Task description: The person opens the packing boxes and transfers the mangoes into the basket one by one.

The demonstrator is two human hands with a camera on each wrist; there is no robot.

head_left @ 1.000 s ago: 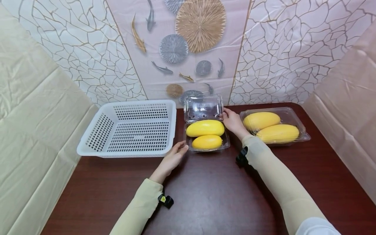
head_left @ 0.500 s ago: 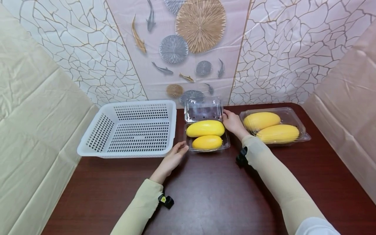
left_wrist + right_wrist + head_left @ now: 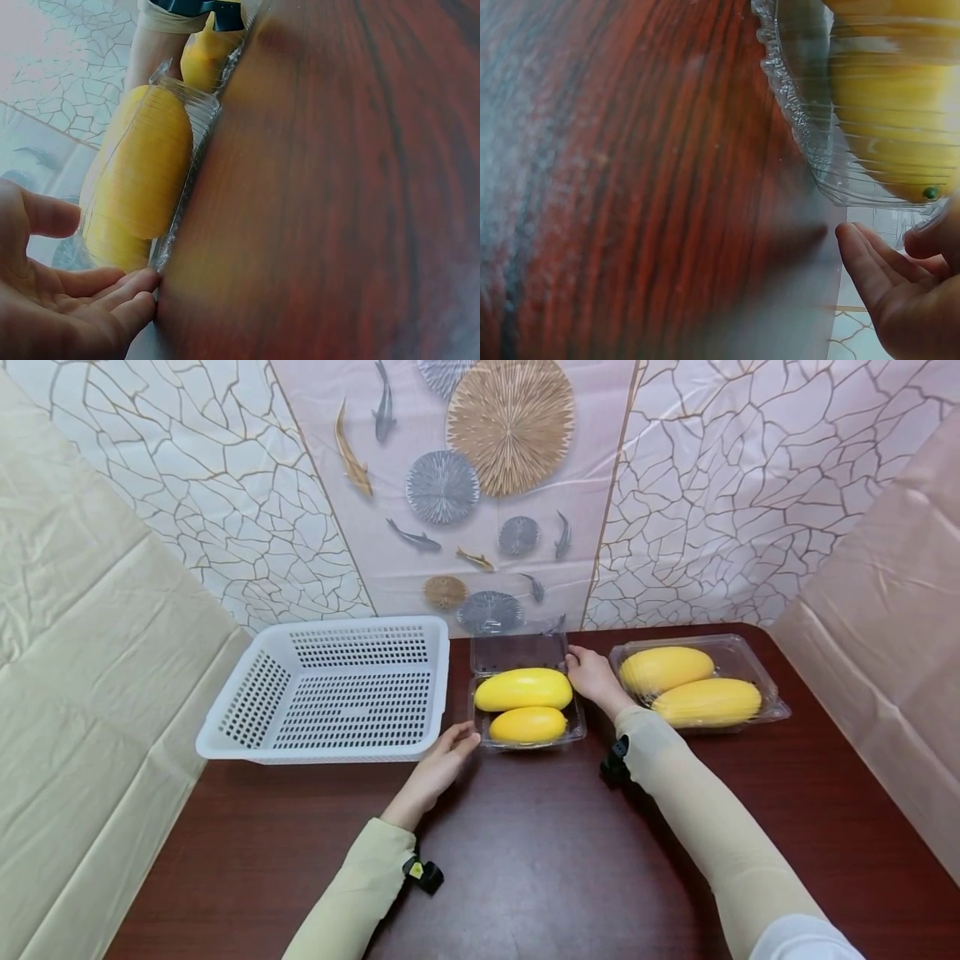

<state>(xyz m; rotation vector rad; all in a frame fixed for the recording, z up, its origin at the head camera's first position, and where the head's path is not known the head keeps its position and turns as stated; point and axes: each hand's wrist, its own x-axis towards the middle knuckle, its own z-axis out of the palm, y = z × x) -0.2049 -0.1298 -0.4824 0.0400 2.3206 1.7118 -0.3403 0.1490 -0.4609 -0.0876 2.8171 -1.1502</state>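
Checking scene, centre of head view:
open clamshell: clear plastic box [image 3: 528, 727] on the counter [image 3: 540, 860], mid-frame, just right of the white basket. Lid [image 3: 517, 652] folded back flat toward the upper part of the frame, lying low behind the tray.
contents: two yellow mangoes, rear one [image 3: 523, 689] and front one [image 3: 528, 724], side by side, touching or nearly so, long axes running left-right.
left hand: left hand [image 3: 442, 764] at the lower-left corner of the box, fingers mostly straight and relaxed. Left wrist view shows fingertips [image 3: 139, 283] against the box's corner edge [image 3: 161, 255], palm open, nothing gripped.
right hand: right hand [image 3: 592, 675] at the upper-right corner of the box, by the hinge end of the lid. Fingers reach the lid edge; in the right wrist view the fingers [image 3: 866, 262] are loosely extended just below the plastic rim [image 3: 810, 157]. Cannot tell whether it pinches the lid or only touches it.
closed clamshell: second clear box [image 3: 697, 689], right of centre, lid down, two more mangoes inside. Just beside the right hand, apart from the open box.
basket: white perforated basket [image 3: 330, 693], left of centre, sitting on the counter, just beside the open box.
backdrop: patterned sheet with fish and round discs [image 3: 510, 418] across the top of the frame.
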